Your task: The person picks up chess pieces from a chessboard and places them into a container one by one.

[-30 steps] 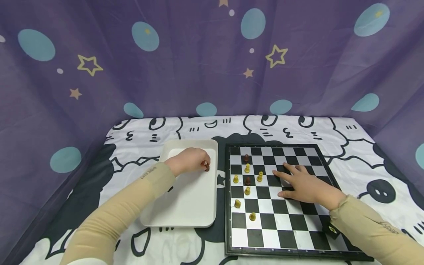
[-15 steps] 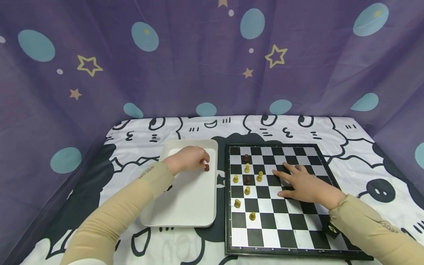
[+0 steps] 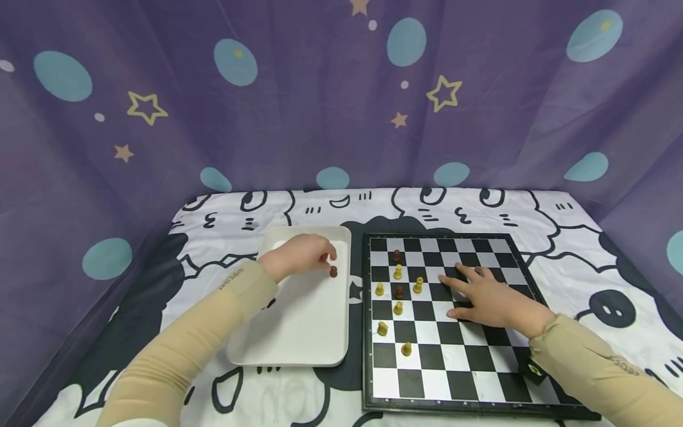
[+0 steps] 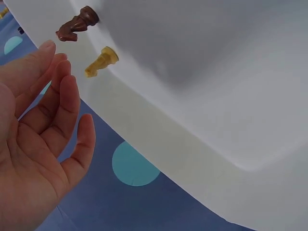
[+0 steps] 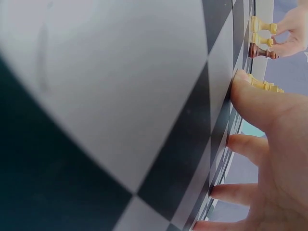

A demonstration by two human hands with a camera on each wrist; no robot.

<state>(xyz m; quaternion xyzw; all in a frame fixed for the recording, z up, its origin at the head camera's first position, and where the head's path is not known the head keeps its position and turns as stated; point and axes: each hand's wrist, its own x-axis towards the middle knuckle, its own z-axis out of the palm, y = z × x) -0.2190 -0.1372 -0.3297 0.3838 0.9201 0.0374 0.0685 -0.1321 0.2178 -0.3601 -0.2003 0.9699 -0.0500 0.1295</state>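
My left hand [image 3: 304,256] is over the far right part of the white tray [image 3: 304,363], fingers slightly bent and holding nothing. Just off its fingertips, a brown chess knight [image 4: 77,24] stands in the tray. Beside that is a yellow chess knight [image 4: 102,61], seen in the left wrist view and hidden by the hand in the head view. My right hand [image 3: 482,299] rests with spread fingers on the black-and-white chessboard [image 3: 488,385]. Its fingertips touch the squares, and no piece is in its grasp.
Along the board's left side stand several yellow chess pieces [image 3: 418,284] and two brown ones, a farther one [image 3: 396,255] and a nearer one [image 3: 399,291]. A patterned cloth [image 3: 277,403] lies underneath. Behind it hangs a purple curtain [image 3: 331,118].
The left fingers have let go of the brown knight and drawn slightly up and left from it; the knight stays in the tray. The right hand has kept its place.
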